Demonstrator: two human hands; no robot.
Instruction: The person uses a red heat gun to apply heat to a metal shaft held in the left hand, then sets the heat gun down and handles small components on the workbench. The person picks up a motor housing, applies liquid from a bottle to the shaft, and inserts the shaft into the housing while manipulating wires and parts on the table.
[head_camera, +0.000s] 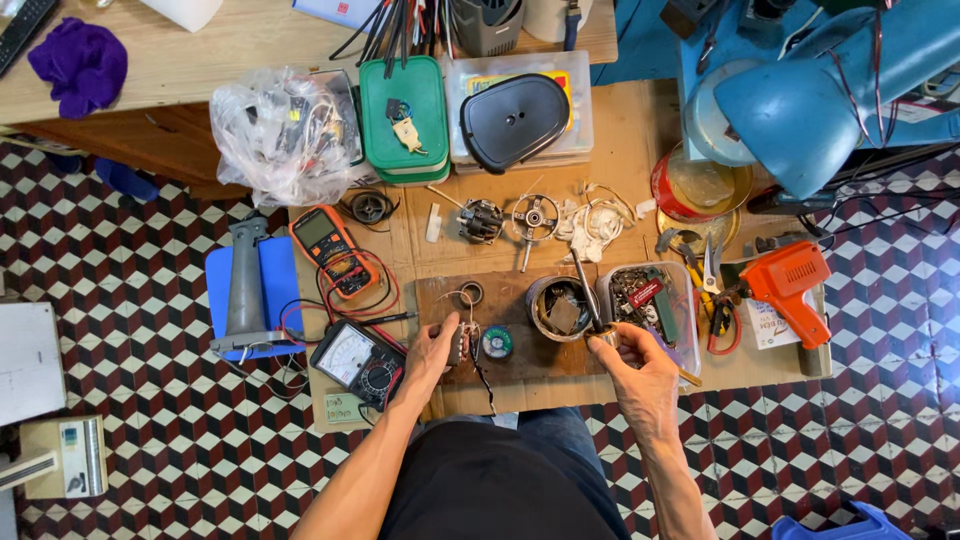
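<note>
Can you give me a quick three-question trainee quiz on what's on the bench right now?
1. True or false: the right hand holds a long dark tool whose tip rests in the round tin.
2. Which sits nearer the left hand: A) the orange multimeter, B) the black analogue meter?
3. What colour is the gun-shaped tool at the bench's right end?

Key: 1 true; 2 B; 3 orange.

Low wooden workbench (640, 130): orange multimeter (330, 250), analog meter (360, 362), green box (404, 120), orange glue gun (792, 285), dark board (520, 345).
</note>
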